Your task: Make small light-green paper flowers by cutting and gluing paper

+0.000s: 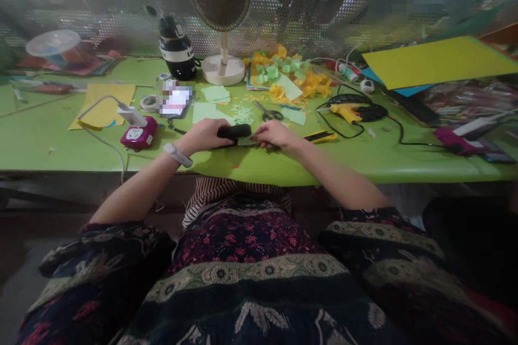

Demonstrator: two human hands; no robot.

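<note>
My left hand (pixel 206 133), with a pale band on its wrist, is closed round a black stapler (pixel 238 130) above the table's front edge. Just to its right, the fingers of my right hand (pixel 272 133) pinch a small piece of pale green paper (pixel 245 141), whose left end reaches the stapler's jaw. Whether the paper lies between the jaws is hidden. Close behind my right hand are scissors (pixel 271 114) and a heap of cut green paper strips (pixel 243 114). A yellow and black box cutter (pixel 321 136) lies to the right, beside my right forearm.
On the green table (pixel 81 153) stand a fan (pixel 223 71), a black bottle (pixel 178 54) and a purple socket block (pixel 140 133). A phone (pixel 177 101) lies left of centre. Yellow and green paper flowers (pixel 283 73) are piled behind. A yellow glue gun (pixel 347 112) trails its cord at right.
</note>
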